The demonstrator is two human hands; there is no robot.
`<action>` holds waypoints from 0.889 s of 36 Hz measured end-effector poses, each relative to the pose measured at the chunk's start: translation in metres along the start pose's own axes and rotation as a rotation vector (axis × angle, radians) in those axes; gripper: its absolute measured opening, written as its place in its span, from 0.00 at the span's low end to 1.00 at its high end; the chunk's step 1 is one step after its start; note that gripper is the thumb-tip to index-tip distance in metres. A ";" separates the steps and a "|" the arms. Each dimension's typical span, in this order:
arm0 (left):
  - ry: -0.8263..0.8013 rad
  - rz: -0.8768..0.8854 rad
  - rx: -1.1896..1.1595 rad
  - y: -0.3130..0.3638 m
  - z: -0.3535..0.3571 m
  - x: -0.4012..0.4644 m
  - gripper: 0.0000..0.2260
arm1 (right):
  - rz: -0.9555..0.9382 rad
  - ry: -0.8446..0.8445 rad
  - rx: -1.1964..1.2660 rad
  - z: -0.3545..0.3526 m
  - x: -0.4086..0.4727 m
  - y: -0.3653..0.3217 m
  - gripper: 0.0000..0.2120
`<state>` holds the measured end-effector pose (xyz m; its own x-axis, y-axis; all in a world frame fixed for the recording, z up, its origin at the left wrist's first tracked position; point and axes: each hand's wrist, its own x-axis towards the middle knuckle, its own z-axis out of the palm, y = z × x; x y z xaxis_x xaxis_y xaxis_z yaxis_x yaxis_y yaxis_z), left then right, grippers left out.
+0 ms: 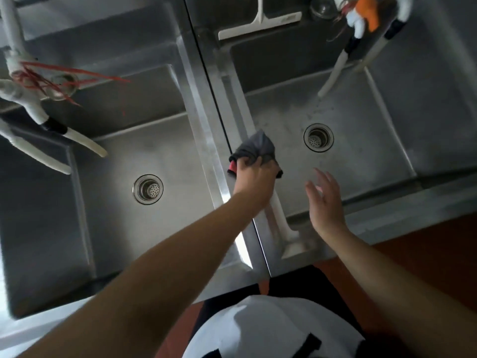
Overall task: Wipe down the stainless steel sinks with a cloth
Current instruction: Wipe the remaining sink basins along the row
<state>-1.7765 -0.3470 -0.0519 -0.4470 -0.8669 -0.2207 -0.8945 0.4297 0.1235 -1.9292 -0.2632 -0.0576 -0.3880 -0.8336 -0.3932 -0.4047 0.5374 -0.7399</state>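
Observation:
Two stainless steel sinks stand side by side, the left sink [108, 228] and the right sink [371, 156], each with a round drain in its floor. My left hand [254, 178] grips a bunched dark grey cloth [256, 147] with a red tag and holds it against the left wall of the right sink, beside the steel divider [214, 140] between the basins. My right hand [326, 200] hovers over the front of the right sink with fingers spread and relaxed, holding nothing.
White taps with hoses reach over each basin: one tap [77, 139] at the left, another tap [333, 73] at the upper right beside an orange and white bundle [366, 14]. A white squeegee [260, 23] lies on the back ledge. Reddish floor [413, 249] shows below the front rim.

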 end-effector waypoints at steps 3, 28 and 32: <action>-0.043 0.030 -0.110 0.021 0.005 -0.034 0.11 | 0.026 -0.155 0.053 -0.004 0.012 -0.009 0.22; 0.066 -0.903 -0.791 0.049 0.008 -0.098 0.27 | -0.355 -0.827 -0.411 -0.028 -0.003 0.016 0.27; 0.064 -0.918 -0.764 0.064 0.020 -0.099 0.32 | -0.472 -0.899 -0.736 -0.047 0.020 0.012 0.23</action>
<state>-1.7895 -0.2284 -0.0416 0.3756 -0.7920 -0.4813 -0.6315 -0.5988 0.4926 -1.9807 -0.2680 -0.0485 0.5047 -0.6003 -0.6204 -0.8284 -0.1347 -0.5436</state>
